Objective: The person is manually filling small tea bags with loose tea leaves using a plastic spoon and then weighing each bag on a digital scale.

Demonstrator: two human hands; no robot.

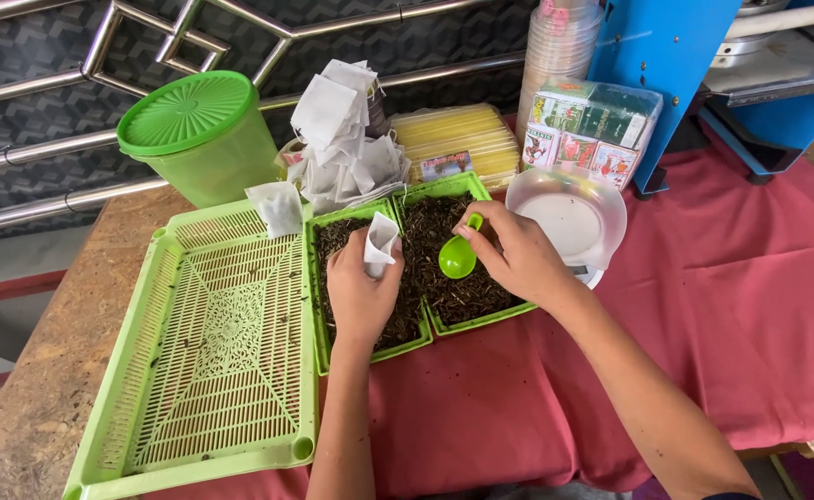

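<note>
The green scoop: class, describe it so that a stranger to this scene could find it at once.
Start at the red cloth, where two small green trays of dark loose leaves sit side by side. Over the right-hand tray, the right hand pinches a green scoop. It is the only spoon-shaped thing there.

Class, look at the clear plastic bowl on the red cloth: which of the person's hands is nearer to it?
Right. The right hand, holding the green scoop over the loose tea, is just beside the clear plastic bowl. The left hand, holding a white paper bag, is farther away.
</note>
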